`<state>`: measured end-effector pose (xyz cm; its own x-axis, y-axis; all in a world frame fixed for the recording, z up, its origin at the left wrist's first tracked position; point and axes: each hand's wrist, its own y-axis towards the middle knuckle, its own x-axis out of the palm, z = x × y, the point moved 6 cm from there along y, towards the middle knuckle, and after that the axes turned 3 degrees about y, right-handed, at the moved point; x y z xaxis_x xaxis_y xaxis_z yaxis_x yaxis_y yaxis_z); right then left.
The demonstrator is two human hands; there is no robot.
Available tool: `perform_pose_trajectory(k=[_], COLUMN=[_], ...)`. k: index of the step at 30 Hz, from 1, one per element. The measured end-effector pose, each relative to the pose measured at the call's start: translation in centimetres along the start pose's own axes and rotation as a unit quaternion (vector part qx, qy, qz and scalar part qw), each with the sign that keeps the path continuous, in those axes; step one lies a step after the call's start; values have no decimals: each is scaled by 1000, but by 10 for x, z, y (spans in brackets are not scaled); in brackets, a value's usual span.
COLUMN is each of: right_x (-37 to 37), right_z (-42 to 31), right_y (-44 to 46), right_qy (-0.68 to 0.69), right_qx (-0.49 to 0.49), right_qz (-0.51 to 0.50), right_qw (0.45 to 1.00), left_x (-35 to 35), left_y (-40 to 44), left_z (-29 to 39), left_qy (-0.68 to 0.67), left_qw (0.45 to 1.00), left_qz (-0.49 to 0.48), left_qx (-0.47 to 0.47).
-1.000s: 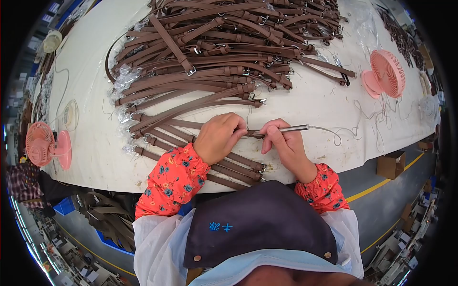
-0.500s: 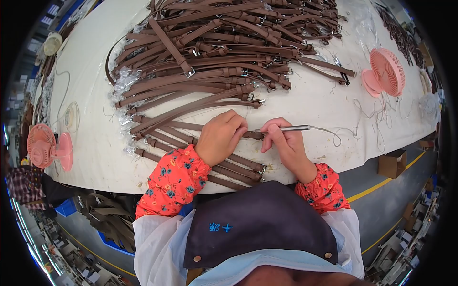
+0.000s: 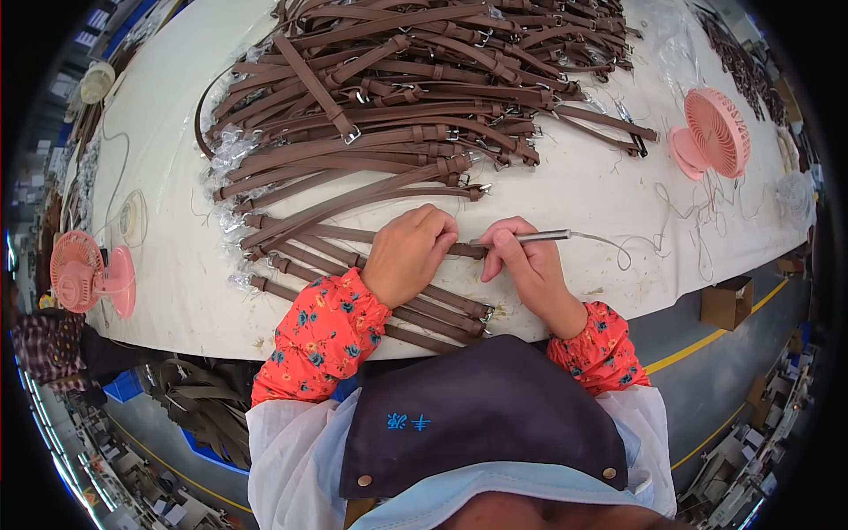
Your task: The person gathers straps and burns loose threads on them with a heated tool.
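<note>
My left hand [image 3: 411,254] is closed on a brown belt [image 3: 466,251] that lies crosswise in front of me. In my right hand [image 3: 528,269] I grip a slim metal pen-like tool [image 3: 543,236] with a thin cord trailing from its back end. The tool's tip points left, close to the end of the held belt; whether it touches is too small to tell. Several more brown belts [image 3: 433,320] with metal buckles lie beneath my left wrist, partly hidden by hand and sleeve.
Beyond my hands, a large pile of brown belts [image 3: 380,115] covers the white tabletop [image 3: 177,221]. One pink fan [image 3: 714,132] stands at the right, another pink fan [image 3: 79,269] at the left. Loose thread and cord [image 3: 698,216] lie near the right fan. A cardboard box [image 3: 726,303] is on the floor.
The pen-like tool's back end has shifted very slightly left as my right hand turns it a little. My left hand and the belt stay in place.
</note>
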<state>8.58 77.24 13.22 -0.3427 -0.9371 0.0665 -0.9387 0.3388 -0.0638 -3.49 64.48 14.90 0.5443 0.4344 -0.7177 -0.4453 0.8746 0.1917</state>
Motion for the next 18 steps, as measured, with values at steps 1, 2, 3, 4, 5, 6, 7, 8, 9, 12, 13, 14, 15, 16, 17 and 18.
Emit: perform_pose_trajectory(k=[1, 2, 3, 4, 5, 6, 7, 8, 9, 12, 13, 14, 15, 16, 17, 18], right_x=[0, 0, 0, 0, 0, 0, 0, 0, 0, 0, -2, -3, -4, -5, -6, -7], right_z=[0, 0, 0, 0, -1, -1, 0, 0, -1, -3, -3, -3, -5, -6, -8, -8], right_y=[0, 0, 0, 0, 0, 0, 0, 0, 0, 0, -1, -1, -2, -2, -2, -2], right_qy=[-3, -6, -5, -5, -5, -4, -3, -3, -2, 5, 13, 21, 20, 20, 20, 30], right_qx=[-1, -2, -3, -5, -6, -6, -5, -5, -5, -12, -19, -26, -39, -51, -63, -61], right_qz=[-1, -1, -2, -2, -2, -2, -2, -2, -2, 0, 2, 5, 10, 16, 22, 28], right_qw=[1000, 1000, 1000, 1000, 1000, 1000, 1000, 1000, 1000, 1000, 1000, 999, 999, 998, 998, 997], left_x=[0, 0, 1, 0, 0, 0, 0, 0, 1, -3, -8, -14, -21, -22, -22, -20], left_y=[0, 0, 0, 0, 0, 0, 0, 0, 0, -3, -3, -2, -2, -1, -1, -2], left_z=[0, -1, -1, -1, 0, 0, -1, -2, -3, -16, -15, -15, -15, -8, -3, 3], left_qy=[-1, -2, -3, -3, -4, -4, -9, -13, -18, -91, -86, -81, -76, -24, 29, 81], left_qw=[1000, 1000, 1000, 1000, 1000, 1000, 1000, 1000, 1000, 988, 988, 986, 984, 994, 996, 992], left_qz=[-1, -2, -3, -3, -2, -1, 0, 1, 2, 74, 96, 118, 139, 107, 73, 39], left_qx=[-1, -2, -3, -3, -2, -1, -5, -8, -11, -96, -90, -84, -78, -23, 31, 86])
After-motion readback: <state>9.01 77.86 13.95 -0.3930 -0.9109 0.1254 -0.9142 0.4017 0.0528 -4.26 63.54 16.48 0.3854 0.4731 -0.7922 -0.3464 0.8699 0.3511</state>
